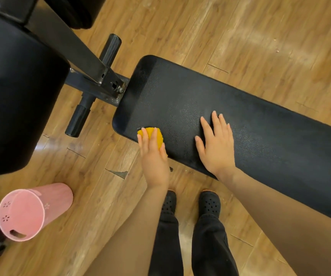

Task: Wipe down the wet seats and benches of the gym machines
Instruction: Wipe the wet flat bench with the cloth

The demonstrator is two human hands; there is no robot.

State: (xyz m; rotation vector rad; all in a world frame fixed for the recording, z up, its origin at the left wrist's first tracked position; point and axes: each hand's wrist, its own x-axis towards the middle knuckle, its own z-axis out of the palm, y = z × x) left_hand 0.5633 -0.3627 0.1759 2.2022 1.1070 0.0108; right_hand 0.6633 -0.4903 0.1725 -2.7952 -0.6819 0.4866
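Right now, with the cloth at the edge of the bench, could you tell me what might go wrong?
The yellow cloth under the left hand sits at the bench pad's near edge, so a stroke could slip off. The right hand rests flat on the pad and may smear it. The pink bucket stands close enough to kick.

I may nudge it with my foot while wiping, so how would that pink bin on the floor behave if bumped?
The pink bin looks like thin perforated plastic, so probably light and easily pushed across the smooth wood floor. It is tall and narrow, so it may well tip, then roll.
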